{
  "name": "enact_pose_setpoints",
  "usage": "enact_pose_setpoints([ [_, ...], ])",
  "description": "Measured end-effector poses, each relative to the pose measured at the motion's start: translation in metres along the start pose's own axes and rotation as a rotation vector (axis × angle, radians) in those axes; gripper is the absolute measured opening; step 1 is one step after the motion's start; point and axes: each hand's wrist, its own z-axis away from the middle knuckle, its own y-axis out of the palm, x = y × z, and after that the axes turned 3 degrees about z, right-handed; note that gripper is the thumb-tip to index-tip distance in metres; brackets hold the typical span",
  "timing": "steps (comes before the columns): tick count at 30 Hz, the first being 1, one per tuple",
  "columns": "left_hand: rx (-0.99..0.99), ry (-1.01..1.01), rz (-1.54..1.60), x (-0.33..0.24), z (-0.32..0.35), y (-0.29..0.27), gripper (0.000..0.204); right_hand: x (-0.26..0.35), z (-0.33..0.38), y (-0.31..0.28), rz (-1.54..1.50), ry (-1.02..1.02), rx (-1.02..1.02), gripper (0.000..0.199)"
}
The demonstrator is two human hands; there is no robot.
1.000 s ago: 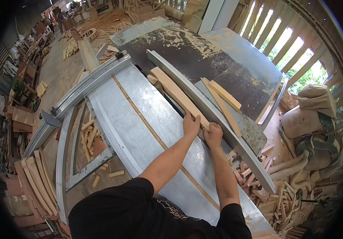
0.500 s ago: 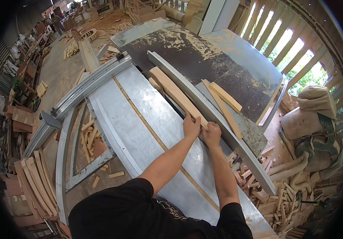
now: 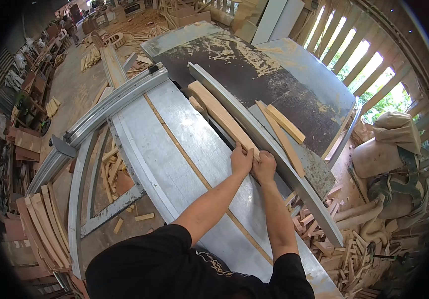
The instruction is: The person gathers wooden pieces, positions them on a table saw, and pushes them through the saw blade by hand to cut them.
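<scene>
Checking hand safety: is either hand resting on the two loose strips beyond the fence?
No, both the left hand and right hand press the long board's near end.

A single view, from the person's head, looks steeply down and forward over the saw table. It sits close: the person's shoulders fill the near edge, and both forearms run up from there to mid-frame. The table stretches from near right to far left. The fisheye bends the fence and rails, with the workshop floor at far left and slatted windows at far right.
</scene>
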Motion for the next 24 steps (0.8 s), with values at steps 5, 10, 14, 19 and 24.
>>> enact_pose_setpoints([
  [5, 0.131, -0.148, 0.018, -0.007, -0.004, -0.003, 0.072, 0.002, -0.002, -0.002, 0.015, 0.031, 0.033, 0.014],
  [10, 0.110, -0.135, 0.008, -0.006, -0.007, 0.000, 0.072, 0.004, -0.003, 0.001, 0.039, 0.044, 0.031, 0.014],
  [14, 0.109, -0.159, -0.023, -0.008, -0.008, 0.001, 0.072, 0.003, -0.004, 0.003, 0.054, 0.037, 0.019, 0.014],
  [19, 0.110, -0.200, -0.110, -0.015, -0.008, 0.002, 0.072, 0.001, -0.007, 0.005, 0.097, 0.057, 0.053, 0.014],
  [24, 0.115, -0.232, -0.138, -0.014, -0.012, 0.001, 0.071, 0.002, -0.009, 0.007, 0.135, 0.061, 0.097, 0.013],
])
